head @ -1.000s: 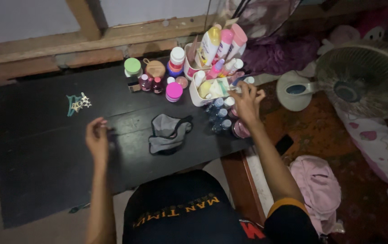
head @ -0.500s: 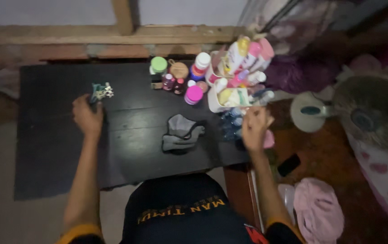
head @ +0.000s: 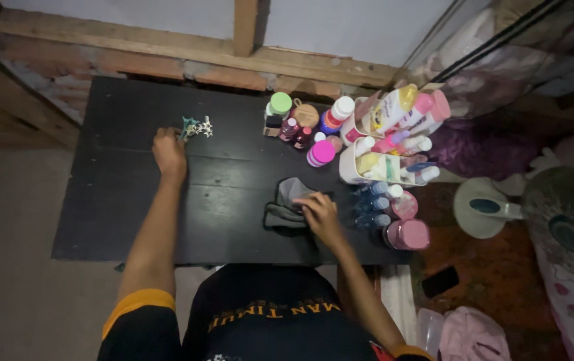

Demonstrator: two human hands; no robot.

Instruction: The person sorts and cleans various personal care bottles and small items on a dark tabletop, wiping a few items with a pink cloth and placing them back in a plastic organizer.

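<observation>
Dark short-sleeved shirt — orange-yellow sleeve cuffs, yellow lettering across the chest, bare forearms

A cluster of small cosmetic packages sits at the upper right of the black counter (head: 133, 194). A green-lidded jar (head: 280, 103) stands beside a round tan lid (head: 306, 115). Next comes a white bottle (head: 338, 112) with a coloured label, then a pink-capped jar (head: 321, 152). Two white holders (head: 367, 167) carry tall white, yellow and pink tubes (head: 401, 107). Pink tubs (head: 409, 234) and small blue-capped bottles (head: 372, 204) sit at the counter's right edge.
</observation>
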